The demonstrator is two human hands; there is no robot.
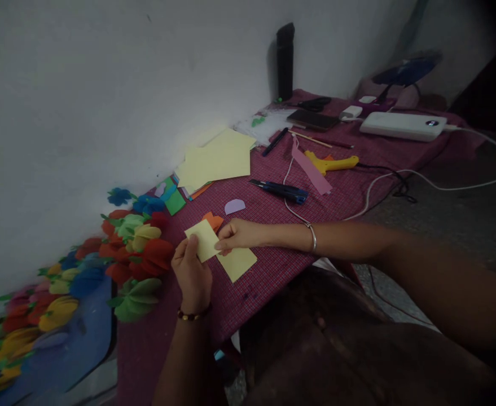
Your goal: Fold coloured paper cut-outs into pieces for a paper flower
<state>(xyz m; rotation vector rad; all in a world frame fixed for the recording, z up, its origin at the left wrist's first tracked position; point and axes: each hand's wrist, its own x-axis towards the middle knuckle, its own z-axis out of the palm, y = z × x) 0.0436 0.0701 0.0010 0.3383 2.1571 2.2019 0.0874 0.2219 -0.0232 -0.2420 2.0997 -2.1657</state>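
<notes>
My left hand and my right hand both pinch a small pale yellow paper piece just above the magenta checked cloth. A second yellow piece lies flat under my right hand. An orange scrap and a lilac half-round cutout lie just beyond. Blue-handled scissors rest farther back, shut.
Yellow paper sheets are stacked by the white wall. Colourful paper flowers crowd the left. Farther back lie a yellow glue gun, a pink strip, a pen, a phone, a white power bank with cables, and a black bottle.
</notes>
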